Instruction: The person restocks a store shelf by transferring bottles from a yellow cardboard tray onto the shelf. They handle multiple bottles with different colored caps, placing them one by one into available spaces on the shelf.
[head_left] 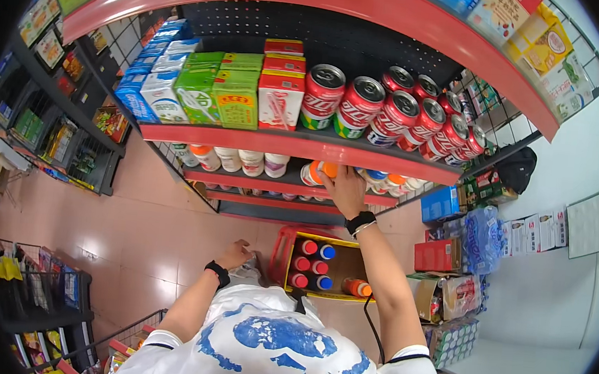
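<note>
My right hand reaches onto the second shelf and has its fingers around a white bottle with an orange cap, which leans to one side. More bottles with blue and orange caps stand just right of that hand, partly hidden by the shelf above. My left hand hangs low by my leg, holding nothing that I can see, fingers a little apart. Below my right forearm is a yellow-edged carton with several red- and blue-capped bottles standing in it. An orange-capped bottle lies inside, towards the right.
Above, a red-edged shelf bears drink cartons and soda cans. A red crate or stool touches the carton's left side. Boxes and wrapped bottles line the right wall. Snack racks stand at left.
</note>
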Motion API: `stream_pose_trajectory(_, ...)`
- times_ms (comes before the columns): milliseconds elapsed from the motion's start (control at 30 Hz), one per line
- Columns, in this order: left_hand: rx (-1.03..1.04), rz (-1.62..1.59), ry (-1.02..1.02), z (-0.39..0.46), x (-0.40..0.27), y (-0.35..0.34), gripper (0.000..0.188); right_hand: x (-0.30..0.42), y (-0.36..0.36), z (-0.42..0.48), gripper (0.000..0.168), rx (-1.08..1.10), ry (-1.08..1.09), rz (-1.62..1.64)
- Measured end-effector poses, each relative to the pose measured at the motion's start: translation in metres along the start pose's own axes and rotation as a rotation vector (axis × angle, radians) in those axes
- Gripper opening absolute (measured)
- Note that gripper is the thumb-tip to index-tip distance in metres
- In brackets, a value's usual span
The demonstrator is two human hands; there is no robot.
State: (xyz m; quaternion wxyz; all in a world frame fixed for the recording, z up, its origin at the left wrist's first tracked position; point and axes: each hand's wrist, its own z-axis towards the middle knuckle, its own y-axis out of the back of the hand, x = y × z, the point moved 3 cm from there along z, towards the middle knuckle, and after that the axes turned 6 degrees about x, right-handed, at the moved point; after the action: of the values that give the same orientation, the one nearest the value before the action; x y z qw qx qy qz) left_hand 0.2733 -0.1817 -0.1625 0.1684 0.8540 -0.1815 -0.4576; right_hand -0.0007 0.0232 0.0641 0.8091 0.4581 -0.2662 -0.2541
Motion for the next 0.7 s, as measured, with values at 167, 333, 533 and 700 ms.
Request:
stream_pose_trajectory(167,0.079,0.017,-0.047,0.020,-0.021,-0.039,0.044,-0.009,0.009,-0.011,0.063,-0.047,0.011,-0.032)
stream_pose_trajectory(333,0.125,0.011,-0.157,0.020,-0.029,-0.052,0.043,-0.026,-0.007,-0.004,0.058,0.117,-0.162,-0.028)
stream_pose_trajectory(533,0.104,0.014,-0.122,0.010,-0.052,-0.030,0.043,-0.030,-0.009,0.020,0.041,0.072,-0.121,0.006)
stream_pose_trajectory(700,-0.043,0.062,-0.339,0.056,-0.098,-0.010,0.046,-0.034,-0.011,0.028,0.034,0.072,-0.132,0.020)
